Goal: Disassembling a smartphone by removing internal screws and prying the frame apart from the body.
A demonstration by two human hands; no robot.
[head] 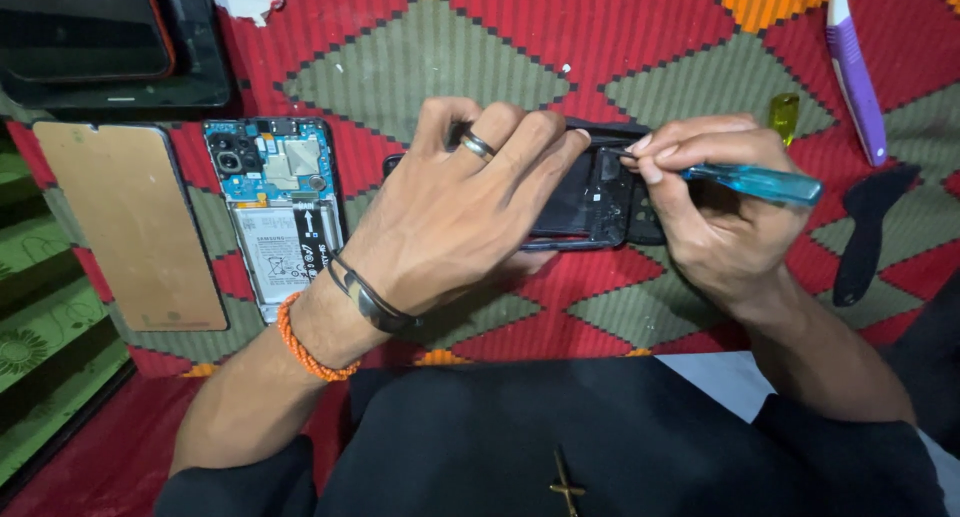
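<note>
My left hand (455,202), with a ring and wrist bands, is closed over a dark opened phone (590,202) and holds it down on the patterned cloth. My right hand (705,197) grips a screwdriver with a clear blue handle (760,182); its tip touches the phone's upper right area. Most of the phone's left part is hidden under my left hand.
A second opened phone (275,212) showing its board and battery lies at the left, beside a gold-coloured back panel (130,222). A purple and white toothbrush (855,67), a yellow tool tip (785,115) and a black tool (868,227) lie at the right. Dark screens (110,42) rest top left.
</note>
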